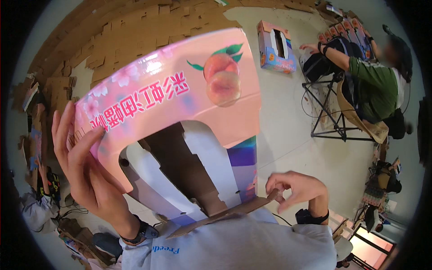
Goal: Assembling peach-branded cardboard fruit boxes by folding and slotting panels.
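Here the person holds a large pink carton (pixel 180 99) up close in front of the chest, tilted, its printed face with two peaches and blossoms turned toward the camera. The carton has a wide cut-out opening on its lower part, through which the white and brown inner panels show.

Left hand (pixel 85 166): fingers spread and flat against the carton's left end, thumb on the pink face, palm bracing the side. A dark watch sits on that wrist.

Right hand (pixel 294 186): fingers curled, thumb and forefinger pinching the tip of a brown cardboard flap (pixel 234 211) that runs along the carton's bottom edge, just above the grey sweatshirt. A dark band is on that wrist.

Surroundings: pale floor (pixel 288 117). Flattened brown cardboard sheets (pixel 135 31) lie spread over the floor at upper left. Another assembled carton (pixel 275 47), pink and blue with a top opening, stands on the floor well apart, at upper centre. A second person in a green top (pixel 373 85) sits on a folding stool at upper right, one hand reaching toward a row of stacked cartons (pixel 346 29).
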Tool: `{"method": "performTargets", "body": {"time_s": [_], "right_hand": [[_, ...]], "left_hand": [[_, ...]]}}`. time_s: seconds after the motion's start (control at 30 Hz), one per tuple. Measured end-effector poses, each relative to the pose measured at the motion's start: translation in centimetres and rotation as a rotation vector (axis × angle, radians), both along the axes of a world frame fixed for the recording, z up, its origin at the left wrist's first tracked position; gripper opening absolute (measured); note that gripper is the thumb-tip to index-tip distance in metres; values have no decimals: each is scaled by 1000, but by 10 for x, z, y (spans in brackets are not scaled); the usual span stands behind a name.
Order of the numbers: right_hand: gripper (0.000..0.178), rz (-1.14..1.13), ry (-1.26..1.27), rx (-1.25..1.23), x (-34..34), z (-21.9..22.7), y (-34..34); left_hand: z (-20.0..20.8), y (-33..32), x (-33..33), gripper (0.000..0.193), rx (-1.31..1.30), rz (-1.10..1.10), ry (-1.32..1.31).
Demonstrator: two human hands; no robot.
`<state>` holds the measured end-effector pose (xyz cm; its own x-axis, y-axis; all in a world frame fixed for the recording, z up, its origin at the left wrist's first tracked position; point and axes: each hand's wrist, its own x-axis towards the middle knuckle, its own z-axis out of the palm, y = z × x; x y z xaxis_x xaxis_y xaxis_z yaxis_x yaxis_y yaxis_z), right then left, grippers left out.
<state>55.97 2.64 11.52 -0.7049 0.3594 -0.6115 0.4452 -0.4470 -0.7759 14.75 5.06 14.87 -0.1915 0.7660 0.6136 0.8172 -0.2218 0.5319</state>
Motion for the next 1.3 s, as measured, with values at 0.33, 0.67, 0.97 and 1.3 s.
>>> {"method": "performTargets", "body": {"time_s": [0.33,0.67,0.97,1.3], "right_hand": [[51,-474,-313,1229,-64,-57,-69],[42,-760,15,1313,-64,-104,-111],[41,-905,46,1156,-70,-111,-129],[57,-769,80,1054,-77,-107,-64]], "left_hand": [[-4,-7,-8,34,23,-34,148],[-2,-3,-6,36,22,-62,136],[-5,-4,-7,36,29,-40,145],[-8,-3,-16,29,73,-57,25]]}}
